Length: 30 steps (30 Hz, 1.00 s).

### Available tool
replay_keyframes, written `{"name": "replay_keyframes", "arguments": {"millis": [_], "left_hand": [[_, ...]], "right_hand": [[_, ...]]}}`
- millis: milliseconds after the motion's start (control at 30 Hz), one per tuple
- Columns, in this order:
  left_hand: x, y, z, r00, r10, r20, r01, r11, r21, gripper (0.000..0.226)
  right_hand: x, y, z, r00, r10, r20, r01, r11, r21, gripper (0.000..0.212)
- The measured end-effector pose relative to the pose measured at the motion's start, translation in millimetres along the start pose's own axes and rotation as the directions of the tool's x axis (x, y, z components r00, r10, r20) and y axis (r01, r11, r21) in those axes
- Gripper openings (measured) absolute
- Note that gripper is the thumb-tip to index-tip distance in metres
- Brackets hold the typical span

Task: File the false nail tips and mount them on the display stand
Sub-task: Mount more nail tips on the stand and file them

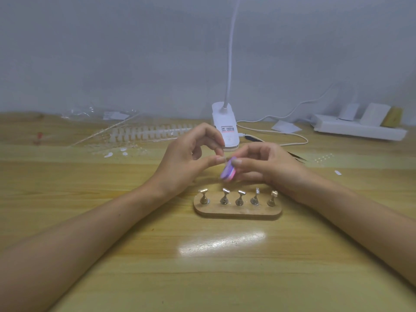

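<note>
Pinching a pale false nail tip (221, 159) between thumb and forefinger, your left hand (184, 163) is holding it against the purple-and-pink file block (227, 171), which your right hand (267, 167) is gripping in curled fingers, both hovering just behind the wooden display stand (237, 212) on the table (112, 266).

Display stand (237, 210) on the table (157, 266), lamp (225, 127) behind it

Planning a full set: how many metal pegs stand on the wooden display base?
5 small silver metal pegs in one row on the oval wooden base: far left, second, middle, fourth, far right. None looks hidden.
</note>
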State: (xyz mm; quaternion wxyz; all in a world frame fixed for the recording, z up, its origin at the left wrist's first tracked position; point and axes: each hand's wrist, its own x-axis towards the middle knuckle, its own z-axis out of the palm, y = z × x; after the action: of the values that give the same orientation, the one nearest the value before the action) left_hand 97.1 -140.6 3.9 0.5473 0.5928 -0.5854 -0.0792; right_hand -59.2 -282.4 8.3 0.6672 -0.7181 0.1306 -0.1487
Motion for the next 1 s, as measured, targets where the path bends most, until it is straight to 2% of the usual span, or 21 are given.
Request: {"name": "replay_keyframes", "arguments": {"millis": [100, 200, 300, 400, 533, 633, 767, 833, 867, 933, 1000], "left_hand": [[0.3, -0.3, 0.3, 1.0, -0.006, -0.007, 0.006, 1.0, 0.0, 0.021], [0.3, 0.2, -0.2, 1.0, -0.002, -0.011, 0.002, 1.0, 0.0, 0.021], [0.6, 0.7, 0.1, 1.0, -0.002, -0.005, 0.002, 1.0, -0.013, 0.021], [0.6, 0.6, -0.2, 1.0, -0.011, -0.017, 0.011, 1.0, -0.018, 0.021], [0.4, 1.4, 0.3, 1.0, -0.016, -0.01, 0.016, 1.0, -0.012, 0.021], [0.1, 2.0, -0.4, 1.0, -0.016, -0.007, 0.016, 1.0, -0.013, 0.021], [-0.5, 2.8, -0.4, 0.999, -0.04, 0.0, 0.04, 0.999, -0.016, 0.024], [-2.1, 3.6, -0.5, 0.997, -0.075, -0.022, 0.074, 0.996, -0.04, 0.027], [-2.9, 4.5, -0.8, 0.995, -0.094, -0.038, 0.092, 0.994, -0.062, 0.03], [-3.8, 7.0, -1.7, 0.99, -0.127, -0.054, 0.121, 0.988, -0.098, 0.035], [-3.1, 10.9, -3.4, 0.986, -0.157, -0.053, 0.149, 0.98, -0.128, 0.04]], "right_hand": [[0.2, -1.2, -1.1, 0.993, -0.022, -0.114, 0.031, 0.996, 0.078, 0.029], [-0.3, -1.2, 1.7, 1.0, 0.005, -0.019, -0.005, 1.0, -0.009, 0.023], [-0.5, -1.4, 0.8, 0.994, -0.028, -0.102, 0.033, 0.998, 0.047, 0.021], [-1.9, -2.2, 2.1, 1.0, -0.009, -0.01, 0.009, 1.0, -0.017, 0.022], [-1.2, -1.6, 0.6, 0.996, -0.043, -0.077, 0.044, 0.999, 0.017, 0.028], [-3.1, -2.2, 3.5, 1.0, -0.025, 0.01, 0.025, 0.999, -0.032, 0.024], [-0.9, 0.9, -2.7, 0.988, -0.046, -0.148, 0.064, 0.991, 0.116, 0.019], [-3.9, 0.6, -5.5, 0.99, -0.043, -0.131, 0.06, 0.99, 0.126, 0.022], [-6.2, 0.3, -5.6, 0.994, -0.045, -0.103, 0.051, 0.997, 0.058, 0.021], [-10.4, -1.1, -6.2, 0.997, -0.06, -0.057, 0.045, 0.97, -0.238, 0.012], [-12.7, -6.0, -7.9, 0.988, -0.132, -0.083, 0.065, 0.834, -0.548, 0.008]]}}
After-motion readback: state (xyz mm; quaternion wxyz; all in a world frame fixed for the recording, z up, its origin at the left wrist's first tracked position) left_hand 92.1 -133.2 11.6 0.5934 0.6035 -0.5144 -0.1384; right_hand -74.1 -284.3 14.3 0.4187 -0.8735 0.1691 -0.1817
